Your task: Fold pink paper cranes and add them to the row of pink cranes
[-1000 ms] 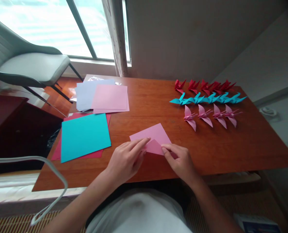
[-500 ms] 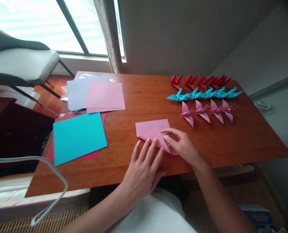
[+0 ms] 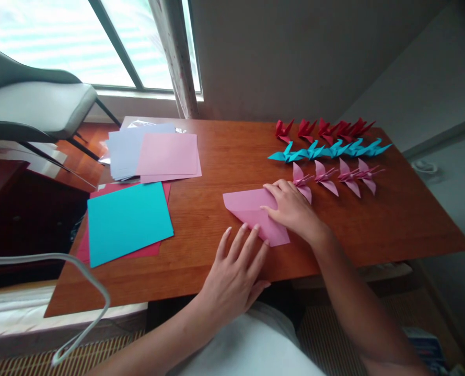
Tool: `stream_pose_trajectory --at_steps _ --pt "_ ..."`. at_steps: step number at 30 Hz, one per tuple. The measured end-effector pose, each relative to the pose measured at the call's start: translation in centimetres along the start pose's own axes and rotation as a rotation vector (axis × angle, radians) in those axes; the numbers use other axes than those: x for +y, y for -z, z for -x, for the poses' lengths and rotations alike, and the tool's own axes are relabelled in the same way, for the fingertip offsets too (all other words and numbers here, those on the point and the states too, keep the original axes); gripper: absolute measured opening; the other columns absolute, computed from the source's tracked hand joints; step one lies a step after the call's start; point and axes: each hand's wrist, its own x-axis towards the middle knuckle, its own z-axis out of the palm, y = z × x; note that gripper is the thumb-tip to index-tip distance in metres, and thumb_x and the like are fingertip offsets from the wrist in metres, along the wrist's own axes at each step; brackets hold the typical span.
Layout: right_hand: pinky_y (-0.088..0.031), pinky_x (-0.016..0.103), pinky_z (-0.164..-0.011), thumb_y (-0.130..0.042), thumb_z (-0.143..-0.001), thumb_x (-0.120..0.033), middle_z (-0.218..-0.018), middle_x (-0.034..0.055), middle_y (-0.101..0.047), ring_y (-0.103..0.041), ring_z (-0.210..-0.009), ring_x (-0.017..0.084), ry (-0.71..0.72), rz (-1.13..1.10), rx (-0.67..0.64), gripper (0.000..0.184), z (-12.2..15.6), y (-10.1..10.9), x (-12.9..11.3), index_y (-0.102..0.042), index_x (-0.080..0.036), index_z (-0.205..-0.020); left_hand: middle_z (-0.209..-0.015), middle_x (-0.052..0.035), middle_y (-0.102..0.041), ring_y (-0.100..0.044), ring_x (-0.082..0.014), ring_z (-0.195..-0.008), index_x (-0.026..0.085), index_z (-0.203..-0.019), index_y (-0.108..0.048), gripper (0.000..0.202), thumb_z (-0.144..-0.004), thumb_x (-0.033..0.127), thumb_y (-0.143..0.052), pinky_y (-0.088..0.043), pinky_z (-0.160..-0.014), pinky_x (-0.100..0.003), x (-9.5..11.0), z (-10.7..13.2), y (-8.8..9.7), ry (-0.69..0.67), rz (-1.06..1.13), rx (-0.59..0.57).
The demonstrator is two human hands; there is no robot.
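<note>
A pink sheet of origami paper [image 3: 252, 209] lies on the wooden table in front of me, its near left edge slanting and slightly raised. My left hand [image 3: 232, 271] rests with its fingers spread, the fingertips touching the paper's near edge. Over the paper's right side is my right hand [image 3: 293, 209], fingers stretched forward and thumb apart, covering part of the sheet. Just beyond it, several pink paper cranes [image 3: 326, 180] stand in a row, the nearest partly hidden by the hand.
Behind the pink row stand blue paper cranes [image 3: 314, 151] and red paper cranes [image 3: 321, 129]. On the left lie a turquoise sheet [image 3: 130, 222] over red paper [image 3: 150, 249], and pale pink sheets [image 3: 170, 154] over lavender ones [image 3: 125, 151]. A white cable [image 3: 79, 261] loops at the lower left.
My right hand has gone from pinching the paper to lying over it, moving up and right. The paper has turned slightly, and its lower right corner lies flatter. My left hand has barely moved.
</note>
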Motion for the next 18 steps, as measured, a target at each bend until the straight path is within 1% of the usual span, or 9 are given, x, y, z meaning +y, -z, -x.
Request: stream_pose_trajectory --at_steps 3,6,9,11,13,15,18 --pt "-0.051 0.046 -0.097 -0.078 -0.081 -0.038 -0.112 0.0131 -0.064 -0.059 -0.107 0.032 -0.013 0.013 -0.067 0.049 -0.5 0.7 0.2 -0.065 -0.019 -0.124 -0.167 -0.0179 -0.03 -0.026 -0.0413 -0.154 0.018 -0.159 -0.037 0.071 -0.1 0.058 -0.044 -0.013 -0.124 -0.059 -0.1 -0.1 0.1 -0.004 0.007 -0.009" --pt "-0.049 0.045 -0.101 -0.08 -0.078 -0.041 -0.118 0.0128 -0.061 -0.056 -0.112 0.033 -0.03 0.003 -0.079 0.049 -0.9 1.1 0.3 -0.066 -0.019 -0.12 -0.167 -0.017 -0.03 -0.025 -0.041 -0.154 0.018 -0.159 -0.035 0.071 -0.1 0.057 -0.045 -0.012 -0.124 -0.058 -0.3 0.1 0.2 -0.006 0.009 0.0" --pt "-0.047 0.046 -0.104 -0.08 -0.078 -0.043 -0.125 0.0144 -0.06 -0.054 -0.117 0.034 -0.024 0.013 -0.105 0.06 -1.1 1.4 0.0 -0.062 -0.018 -0.13 -0.167 -0.0165 -0.032 -0.024 -0.0408 -0.155 0.017 -0.159 -0.036 0.071 -0.1 0.056 -0.046 -0.012 -0.125 -0.058 -0.6 0.6 0.1 -0.018 0.008 0.01" --pt "-0.047 0.047 -0.103 -0.078 -0.08 -0.044 -0.124 0.0156 -0.06 -0.055 -0.117 0.035 -0.011 0.021 -0.143 0.065 -1.2 1.5 -0.5 -0.058 -0.016 -0.135 -0.167 -0.0167 -0.032 -0.025 -0.0409 -0.155 0.017 -0.159 -0.037 0.071 -0.1 0.055 -0.047 -0.013 -0.125 -0.058 -0.7 0.9 0.1 -0.026 0.006 0.015" --pt "-0.047 0.047 -0.103 -0.076 -0.082 -0.042 -0.123 0.0165 -0.062 -0.055 -0.116 0.034 0.011 0.011 -0.183 0.066 -1.2 1.6 -1.1 -0.056 -0.013 -0.138 -0.167 -0.0169 -0.032 -0.025 -0.0411 -0.154 0.017 -0.158 -0.038 0.07 -0.1 0.055 -0.048 -0.014 -0.124 -0.058 -0.8 1.1 0.3 -0.034 -0.001 0.02" --pt "-0.046 0.046 -0.102 -0.075 -0.084 -0.039 -0.122 0.0167 -0.062 -0.055 -0.116 0.033 0.024 -0.013 -0.207 0.062 -1.3 1.7 -1.7 -0.056 -0.012 -0.135 -0.166 -0.0167 -0.034 -0.027 -0.0411 -0.154 0.017 -0.157 -0.04 0.069 -0.1 0.055 -0.049 -0.014 -0.124 -0.058 -0.8 1.2 0.6 -0.041 -0.011 0.027" --pt "-0.047 0.043 -0.1 -0.073 -0.085 -0.034 -0.117 0.0149 -0.063 -0.055 -0.112 0.031 0.021 -0.047 -0.208 0.047 -1.3 1.7 -2.4 -0.06 -0.014 -0.125 -0.166 -0.0166 -0.035 -0.028 -0.041 -0.153 0.017 -0.156 -0.043 0.067 -0.1 0.054 -0.049 -0.013 -0.124 -0.058 -0.9 1.4 1.0 -0.048 -0.017 0.033"
